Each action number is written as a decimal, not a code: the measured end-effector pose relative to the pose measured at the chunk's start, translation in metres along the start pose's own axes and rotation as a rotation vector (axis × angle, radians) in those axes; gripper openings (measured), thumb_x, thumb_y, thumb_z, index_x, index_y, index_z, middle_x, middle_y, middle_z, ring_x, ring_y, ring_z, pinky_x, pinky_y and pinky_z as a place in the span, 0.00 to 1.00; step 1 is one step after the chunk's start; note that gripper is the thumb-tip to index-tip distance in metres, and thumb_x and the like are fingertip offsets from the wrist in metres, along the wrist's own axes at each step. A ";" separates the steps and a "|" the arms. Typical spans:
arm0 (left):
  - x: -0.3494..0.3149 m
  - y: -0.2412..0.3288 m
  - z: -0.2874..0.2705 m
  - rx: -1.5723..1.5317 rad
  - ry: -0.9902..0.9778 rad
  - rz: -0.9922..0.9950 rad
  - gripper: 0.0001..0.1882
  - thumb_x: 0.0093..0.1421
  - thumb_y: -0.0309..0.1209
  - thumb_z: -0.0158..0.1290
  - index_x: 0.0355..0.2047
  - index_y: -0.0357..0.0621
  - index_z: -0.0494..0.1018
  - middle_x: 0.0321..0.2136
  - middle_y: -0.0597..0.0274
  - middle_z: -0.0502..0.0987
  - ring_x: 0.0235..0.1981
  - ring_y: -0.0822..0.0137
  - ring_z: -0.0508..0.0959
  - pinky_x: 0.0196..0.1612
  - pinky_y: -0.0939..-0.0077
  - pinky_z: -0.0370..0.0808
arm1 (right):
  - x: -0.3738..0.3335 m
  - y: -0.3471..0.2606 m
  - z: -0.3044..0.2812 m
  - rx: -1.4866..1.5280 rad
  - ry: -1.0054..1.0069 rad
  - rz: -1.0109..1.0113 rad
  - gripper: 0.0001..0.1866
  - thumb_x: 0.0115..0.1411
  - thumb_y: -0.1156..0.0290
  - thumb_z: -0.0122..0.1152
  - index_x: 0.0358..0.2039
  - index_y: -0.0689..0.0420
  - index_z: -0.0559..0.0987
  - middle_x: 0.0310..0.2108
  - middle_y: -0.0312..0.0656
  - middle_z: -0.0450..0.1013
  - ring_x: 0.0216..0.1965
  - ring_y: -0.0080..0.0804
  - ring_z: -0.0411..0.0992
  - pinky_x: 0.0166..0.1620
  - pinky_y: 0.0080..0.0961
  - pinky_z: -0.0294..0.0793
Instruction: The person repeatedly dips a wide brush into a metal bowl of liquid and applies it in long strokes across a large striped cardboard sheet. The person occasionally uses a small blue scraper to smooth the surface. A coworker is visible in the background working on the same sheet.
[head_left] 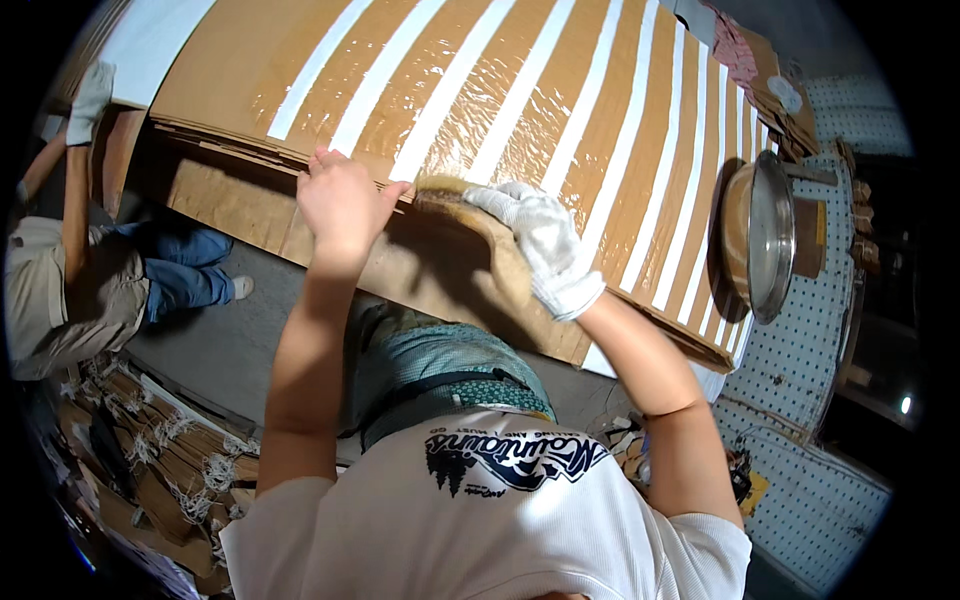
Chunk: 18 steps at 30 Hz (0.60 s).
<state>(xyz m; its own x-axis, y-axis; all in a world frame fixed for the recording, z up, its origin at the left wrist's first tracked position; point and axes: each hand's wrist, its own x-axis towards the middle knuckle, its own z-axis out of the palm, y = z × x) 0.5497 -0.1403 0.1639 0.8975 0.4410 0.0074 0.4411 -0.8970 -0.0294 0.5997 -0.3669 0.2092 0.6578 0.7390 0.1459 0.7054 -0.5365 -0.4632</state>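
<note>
My bare left hand (345, 200) rests on the near edge of layered cardboard sheets (240, 90). Its fingers lie over the edge, and the thumb stretches out to the right. In a white knit glove, my right hand (540, 245) is closed around a wide tan brush (500, 250). The brush's bristles touch the sheets' near edge, just right of my left thumb. The sheets are fanned across the work surface, with shiny, wet-looking brown bands between white strips (455, 85). The glove hides part of the brush.
A metal basin (768, 235) sits at the sheets' right end. Beyond it is a pale dotted surface (795, 400). At the left, another person (85, 260) stands with a white-gloved hand by a white sheet (155, 40). Bundled cardboard with white strings (200, 485) lies at lower left.
</note>
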 end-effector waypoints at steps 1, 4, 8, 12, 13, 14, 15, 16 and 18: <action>0.002 0.001 -0.007 0.007 -0.039 0.001 0.47 0.46 0.67 0.61 0.42 0.28 0.77 0.46 0.43 0.79 0.43 0.55 0.82 0.45 0.63 0.77 | 0.000 0.006 -0.005 -0.081 -0.028 -0.072 0.15 0.62 0.72 0.53 0.48 0.49 0.82 0.37 0.46 0.79 0.35 0.43 0.78 0.39 0.33 0.80; 0.006 0.006 -0.017 0.002 -0.115 0.014 0.44 0.44 0.69 0.60 0.34 0.31 0.80 0.39 0.45 0.81 0.34 0.54 0.84 0.38 0.63 0.79 | 0.021 0.042 -0.034 -0.090 -0.086 0.202 0.17 0.60 0.72 0.57 0.50 0.46 0.81 0.36 0.44 0.80 0.32 0.39 0.78 0.37 0.31 0.80; 0.013 0.008 -0.018 0.028 -0.143 0.011 0.43 0.43 0.71 0.59 0.31 0.36 0.82 0.34 0.46 0.82 0.32 0.53 0.84 0.34 0.62 0.80 | 0.017 0.029 0.000 -0.036 0.242 0.135 0.14 0.60 0.68 0.58 0.46 0.48 0.81 0.35 0.41 0.77 0.41 0.35 0.76 0.44 0.30 0.76; 0.012 0.009 -0.023 0.029 -0.222 -0.020 0.38 0.44 0.69 0.61 0.29 0.41 0.84 0.32 0.53 0.84 0.37 0.57 0.83 0.35 0.64 0.78 | -0.005 -0.008 0.013 -0.092 0.039 0.059 0.15 0.57 0.73 0.53 0.43 0.47 0.81 0.38 0.44 0.77 0.44 0.40 0.75 0.48 0.31 0.74; 0.011 0.008 -0.025 0.042 -0.225 -0.020 0.38 0.43 0.69 0.61 0.29 0.42 0.84 0.32 0.53 0.84 0.35 0.57 0.84 0.34 0.64 0.78 | -0.003 -0.002 0.005 -0.023 -0.022 0.086 0.15 0.56 0.73 0.53 0.43 0.47 0.81 0.39 0.44 0.78 0.46 0.40 0.75 0.50 0.30 0.74; 0.011 0.007 -0.025 0.055 -0.228 -0.021 0.38 0.43 0.69 0.61 0.29 0.42 0.84 0.32 0.53 0.84 0.34 0.57 0.84 0.34 0.64 0.78 | 0.002 0.014 -0.008 0.048 -0.083 0.111 0.16 0.55 0.73 0.54 0.43 0.47 0.81 0.40 0.44 0.78 0.47 0.40 0.75 0.51 0.30 0.73; 0.012 0.007 -0.027 0.069 -0.227 -0.022 0.38 0.43 0.70 0.61 0.29 0.42 0.84 0.33 0.53 0.84 0.33 0.57 0.84 0.33 0.65 0.78 | 0.007 0.030 -0.019 0.120 -0.138 0.133 0.16 0.55 0.73 0.54 0.43 0.48 0.81 0.40 0.45 0.79 0.48 0.40 0.75 0.52 0.29 0.73; 0.013 0.007 -0.028 0.079 -0.234 -0.029 0.38 0.43 0.70 0.60 0.30 0.42 0.84 0.33 0.52 0.84 0.33 0.57 0.84 0.34 0.65 0.79 | 0.012 0.043 -0.027 -0.124 -0.257 0.318 0.18 0.54 0.71 0.54 0.46 0.50 0.81 0.40 0.44 0.80 0.45 0.40 0.76 0.51 0.29 0.74; 0.012 0.008 -0.030 0.089 -0.253 -0.047 0.39 0.43 0.70 0.60 0.30 0.42 0.84 0.33 0.52 0.84 0.34 0.57 0.84 0.35 0.65 0.79 | -0.002 0.060 -0.047 0.080 0.003 0.235 0.20 0.57 0.69 0.53 0.50 0.56 0.80 0.41 0.48 0.80 0.43 0.38 0.76 0.51 0.30 0.75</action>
<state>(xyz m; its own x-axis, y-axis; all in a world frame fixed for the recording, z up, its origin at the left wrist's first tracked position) 0.5645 -0.1435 0.1934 0.8410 0.4857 -0.2384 0.4701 -0.8741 -0.1224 0.6535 -0.4197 0.2217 0.8024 0.5961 0.0287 0.5097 -0.6595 -0.5525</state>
